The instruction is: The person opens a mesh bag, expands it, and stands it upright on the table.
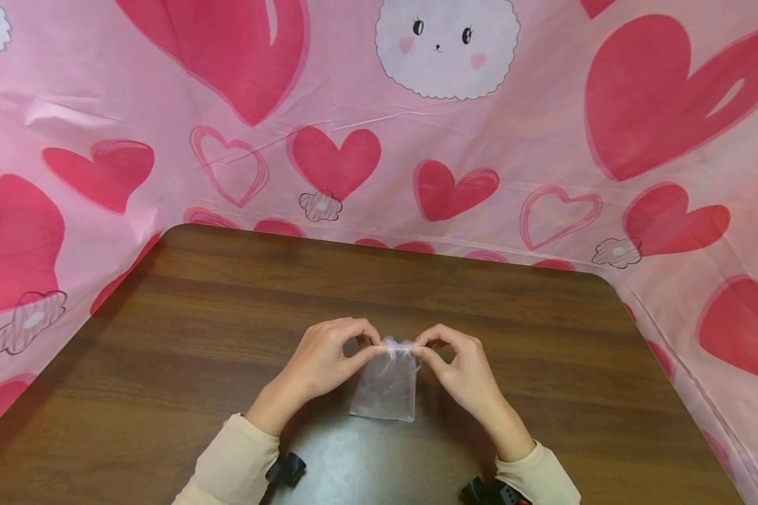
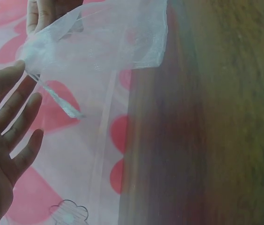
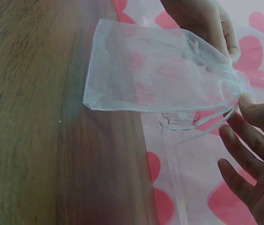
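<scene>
A small sheer white drawstring pouch hangs by its gathered top between my two hands. With thumb and forefinger my left hand pinches one side of the gathered neck. On the other side, my right hand pinches the neck the same way. In the left wrist view a ribbon drawstring dangles below the left fingertips. The right wrist view shows the pouch stretched flat, its drawstring loop beside the right thumb. I can see through the fabric, and nothing shows inside.
Beneath the hands lies a brown wooden table with rounded far corners. A pink cloth printed with hearts rises behind the table and along its sides. Dark wrist devices sit at both cuffs.
</scene>
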Demonstrator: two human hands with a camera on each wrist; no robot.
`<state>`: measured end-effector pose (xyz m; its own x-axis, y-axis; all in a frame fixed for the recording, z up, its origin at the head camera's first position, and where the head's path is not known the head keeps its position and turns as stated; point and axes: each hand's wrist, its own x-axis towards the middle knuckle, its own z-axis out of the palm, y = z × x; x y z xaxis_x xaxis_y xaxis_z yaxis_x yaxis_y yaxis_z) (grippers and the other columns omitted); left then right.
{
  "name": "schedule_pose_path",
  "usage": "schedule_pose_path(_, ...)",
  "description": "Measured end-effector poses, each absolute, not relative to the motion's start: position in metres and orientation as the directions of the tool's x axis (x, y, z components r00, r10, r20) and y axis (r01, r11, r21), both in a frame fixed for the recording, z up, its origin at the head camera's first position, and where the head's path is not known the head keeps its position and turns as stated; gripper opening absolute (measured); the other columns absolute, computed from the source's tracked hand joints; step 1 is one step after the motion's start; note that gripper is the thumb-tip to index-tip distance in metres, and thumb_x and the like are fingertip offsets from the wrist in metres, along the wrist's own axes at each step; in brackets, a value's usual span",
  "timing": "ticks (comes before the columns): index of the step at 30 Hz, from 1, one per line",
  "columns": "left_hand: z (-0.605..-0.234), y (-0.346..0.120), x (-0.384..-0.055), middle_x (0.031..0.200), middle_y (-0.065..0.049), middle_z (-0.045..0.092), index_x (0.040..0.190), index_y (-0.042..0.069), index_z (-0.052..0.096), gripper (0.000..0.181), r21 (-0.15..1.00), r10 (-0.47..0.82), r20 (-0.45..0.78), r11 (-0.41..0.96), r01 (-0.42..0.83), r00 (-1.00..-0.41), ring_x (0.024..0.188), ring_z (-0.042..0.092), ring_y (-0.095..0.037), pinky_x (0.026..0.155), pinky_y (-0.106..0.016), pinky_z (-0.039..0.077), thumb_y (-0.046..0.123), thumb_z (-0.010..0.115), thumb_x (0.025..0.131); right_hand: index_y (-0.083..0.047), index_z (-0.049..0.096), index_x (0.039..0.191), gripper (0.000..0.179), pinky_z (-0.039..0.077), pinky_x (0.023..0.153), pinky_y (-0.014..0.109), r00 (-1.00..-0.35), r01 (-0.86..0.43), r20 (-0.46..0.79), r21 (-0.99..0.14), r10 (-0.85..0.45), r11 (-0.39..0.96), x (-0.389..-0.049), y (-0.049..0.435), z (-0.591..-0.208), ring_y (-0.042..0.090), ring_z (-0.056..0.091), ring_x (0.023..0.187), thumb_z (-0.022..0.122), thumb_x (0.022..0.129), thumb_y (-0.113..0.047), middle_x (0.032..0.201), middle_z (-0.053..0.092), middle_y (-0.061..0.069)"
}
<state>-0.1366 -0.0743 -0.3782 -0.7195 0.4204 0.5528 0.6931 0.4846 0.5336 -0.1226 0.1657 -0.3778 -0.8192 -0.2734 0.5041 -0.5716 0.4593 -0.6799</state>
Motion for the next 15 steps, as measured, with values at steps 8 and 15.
schedule_pose_path(8, -0.3786, -0.0768, -0.1368, 0.081, 0.016, 0.063, 0.088, 0.025, 0.067, 0.014, 0.531, 0.414, 0.556, 0.49, 0.691, -0.721, 0.076, 0.059, -0.001, 0.064, -0.026, 0.047, 0.026, 0.08, 0.085, -0.013, 0.07, 0.086, 0.017, 0.053, 0.071, 0.036, -0.819, -0.569, 0.513, -0.671, -0.257, 0.474, -0.1229, 0.17, -0.3779, 0.009, 0.063, 0.077, 0.079, 0.08, 0.0, 0.083, 0.07, -0.008)
schedule_pose_path(15, -0.3776, -0.0771, -0.1364, 0.081, 0.016, 0.064, 0.087, 0.025, 0.067, 0.014, 0.539, 0.415, 0.542, 0.495, 0.681, -0.731, 0.076, 0.059, 0.0, 0.065, -0.026, 0.047, 0.022, 0.08, 0.085, -0.011, 0.07, 0.087, 0.005, 0.052, 0.066, 0.036, -0.819, -0.572, 0.502, -0.678, -0.276, 0.462, -0.1225, 0.1738, -0.3782, 0.01, 0.063, 0.078, 0.075, 0.087, -0.012, 0.084, 0.07, -0.007)
